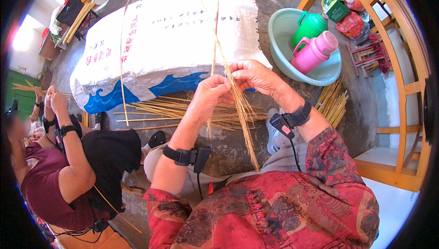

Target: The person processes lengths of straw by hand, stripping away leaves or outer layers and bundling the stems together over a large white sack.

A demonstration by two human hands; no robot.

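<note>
A dry plant stalk with a feathery seed head (240, 101) is pinched between my two hands, its tuft hanging down towards my lap. My left hand (215, 89) grips it from the left with thumb and fingertips. From the right, my right hand (252, 76) holds the same stalk just below its thin stem, fingertips close to those of the left. Beyond my hands, a low table covered with a white printed woven sack (178, 40) carries another long stalk (217, 12) and, further left, a thin stalk (121, 74) that overhangs the near edge.
A bundle of stalks (161, 112) lies on the floor under the near table edge. At right are a pale blue basin (279, 57) with green (310, 28) and pink (313, 52) thermos flasks, more stalks (331, 105) and a wooden frame (403, 112). A co-worker (58, 180) sits at left.
</note>
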